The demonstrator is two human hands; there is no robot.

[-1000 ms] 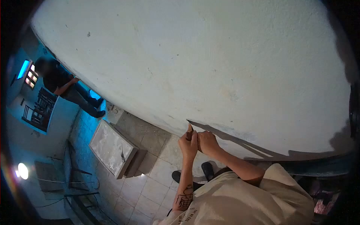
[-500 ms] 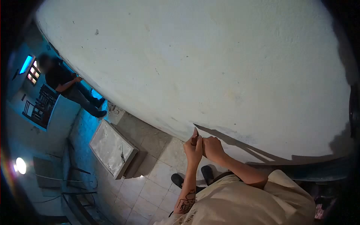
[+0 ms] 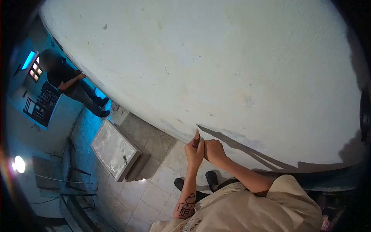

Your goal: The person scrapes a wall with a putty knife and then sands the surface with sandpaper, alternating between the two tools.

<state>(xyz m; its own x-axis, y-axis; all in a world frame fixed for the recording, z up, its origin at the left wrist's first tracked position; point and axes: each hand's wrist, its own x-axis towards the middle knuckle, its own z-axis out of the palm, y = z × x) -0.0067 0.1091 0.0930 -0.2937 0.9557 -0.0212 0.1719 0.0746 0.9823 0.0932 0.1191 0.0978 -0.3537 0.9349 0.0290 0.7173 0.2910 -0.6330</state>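
My left hand (image 3: 194,154) is closed around a small tool with a dark reddish-brown handle (image 3: 196,142), close to the lower part of the pale wall (image 3: 216,58). One finger extends upward along the tool. Its working end is too small and covered to make out. Pressed close beside it, my right hand (image 3: 215,150) is curled into a fist; whether it also grips the tool is hidden. A dark shadow of the hands and arms falls across the wall to the right. Grey smudges and small chips mark the wall surface.
A box-like stand with a dusty, pale top (image 3: 112,147) is on the tiled floor (image 3: 156,185), and a metal hand tool (image 3: 125,157) lies on it. Farther off, a person (image 3: 67,79) in dark clothes stands by the wall. A bright lamp (image 3: 18,164) shines at left, near dark metal framing.
Both hands have shifted slightly left along the wall, keeping together in the same grip. The view has moved a little. The other person stays in place.
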